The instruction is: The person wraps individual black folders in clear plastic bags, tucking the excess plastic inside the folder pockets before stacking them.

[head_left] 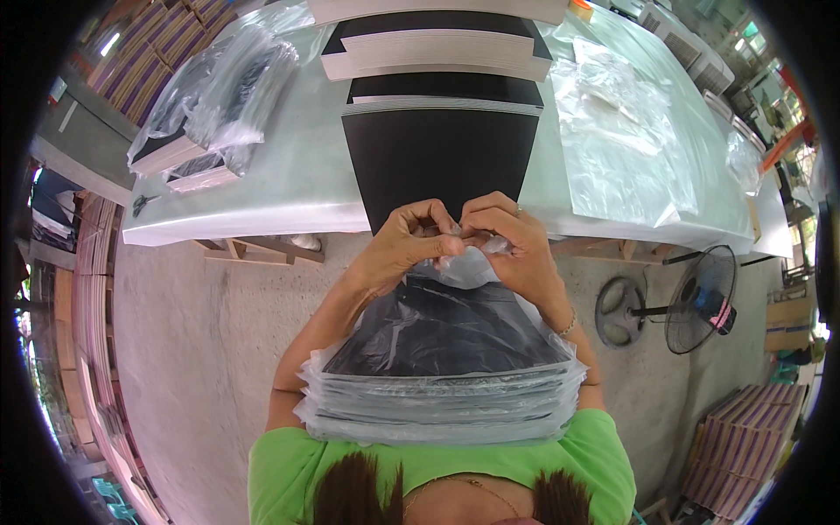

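My left hand (408,240) and my right hand (512,238) meet in front of me, each pinching the gathered end of a clear plastic bag (468,269). Below them, close to my chest, is a stack of black boards (437,337) wrapped in clear plastic; the layers' wrinkled edges show at its near side. The bunched film looks joined to the top wrapped board. Just beyond my fingers, a large bare black board (437,162) lies at the table's edge, partly covered by my hands.
Behind it, stacked black boards with white edges (446,57) run back along the covered table (302,188). Plastic-wrapped bundles (219,96) and scissors (144,203) lie left; loose plastic bags (621,140) lie right. A fan (700,300) stands on the floor at right, near striped stacked panels (744,451).
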### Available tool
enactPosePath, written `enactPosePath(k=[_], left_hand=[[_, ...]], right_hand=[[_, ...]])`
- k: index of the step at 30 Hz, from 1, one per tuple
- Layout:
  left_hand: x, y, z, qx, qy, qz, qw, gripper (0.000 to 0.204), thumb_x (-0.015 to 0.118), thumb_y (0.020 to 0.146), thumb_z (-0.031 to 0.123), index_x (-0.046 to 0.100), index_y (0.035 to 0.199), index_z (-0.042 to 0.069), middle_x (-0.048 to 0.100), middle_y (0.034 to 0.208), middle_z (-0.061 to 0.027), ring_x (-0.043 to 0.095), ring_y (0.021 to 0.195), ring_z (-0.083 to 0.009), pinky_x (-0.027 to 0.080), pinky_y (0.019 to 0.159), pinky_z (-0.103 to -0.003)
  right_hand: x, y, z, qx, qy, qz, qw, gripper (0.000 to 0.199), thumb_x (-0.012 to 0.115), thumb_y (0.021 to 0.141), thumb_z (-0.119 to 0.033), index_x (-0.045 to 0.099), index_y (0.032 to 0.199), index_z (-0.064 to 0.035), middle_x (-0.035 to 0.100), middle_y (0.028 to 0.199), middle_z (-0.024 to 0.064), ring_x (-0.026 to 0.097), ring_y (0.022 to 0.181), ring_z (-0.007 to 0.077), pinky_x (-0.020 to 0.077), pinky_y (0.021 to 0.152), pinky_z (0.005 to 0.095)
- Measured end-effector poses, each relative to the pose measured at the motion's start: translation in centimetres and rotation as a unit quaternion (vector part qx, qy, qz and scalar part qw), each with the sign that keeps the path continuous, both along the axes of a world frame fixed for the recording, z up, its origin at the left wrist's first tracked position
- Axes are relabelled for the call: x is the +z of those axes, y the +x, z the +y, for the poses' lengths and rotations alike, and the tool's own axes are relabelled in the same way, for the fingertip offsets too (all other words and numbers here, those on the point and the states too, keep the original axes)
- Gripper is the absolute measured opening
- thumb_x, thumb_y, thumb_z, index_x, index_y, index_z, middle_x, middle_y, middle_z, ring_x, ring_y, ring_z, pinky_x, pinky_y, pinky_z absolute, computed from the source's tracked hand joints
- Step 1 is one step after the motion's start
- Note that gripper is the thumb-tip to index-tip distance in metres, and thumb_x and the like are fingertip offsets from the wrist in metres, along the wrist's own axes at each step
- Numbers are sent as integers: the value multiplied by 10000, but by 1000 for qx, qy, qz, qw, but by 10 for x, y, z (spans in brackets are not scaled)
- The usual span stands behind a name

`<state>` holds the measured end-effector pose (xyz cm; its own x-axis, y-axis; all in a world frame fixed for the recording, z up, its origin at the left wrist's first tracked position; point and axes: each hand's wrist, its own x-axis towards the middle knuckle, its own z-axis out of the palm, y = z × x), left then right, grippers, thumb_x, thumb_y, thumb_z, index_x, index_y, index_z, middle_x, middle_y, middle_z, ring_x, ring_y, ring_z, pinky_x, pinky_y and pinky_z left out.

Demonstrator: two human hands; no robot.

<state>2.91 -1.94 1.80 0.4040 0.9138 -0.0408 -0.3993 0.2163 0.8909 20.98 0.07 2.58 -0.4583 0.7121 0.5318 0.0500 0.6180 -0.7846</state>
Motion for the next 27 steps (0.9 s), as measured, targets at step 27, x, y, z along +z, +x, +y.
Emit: enactPosePath(k=[27], left_hand=[[-7,2,-1,-20,-90,-17,996,282,497,902,346,551,918,69,541,724,13,517,620,-48,462,569,-178]], right_hand=[[-22,9,9,-4,-39,109,993,165,677,694,28,611,823,-51,575,855,40,548,725,98,426,599,209]])
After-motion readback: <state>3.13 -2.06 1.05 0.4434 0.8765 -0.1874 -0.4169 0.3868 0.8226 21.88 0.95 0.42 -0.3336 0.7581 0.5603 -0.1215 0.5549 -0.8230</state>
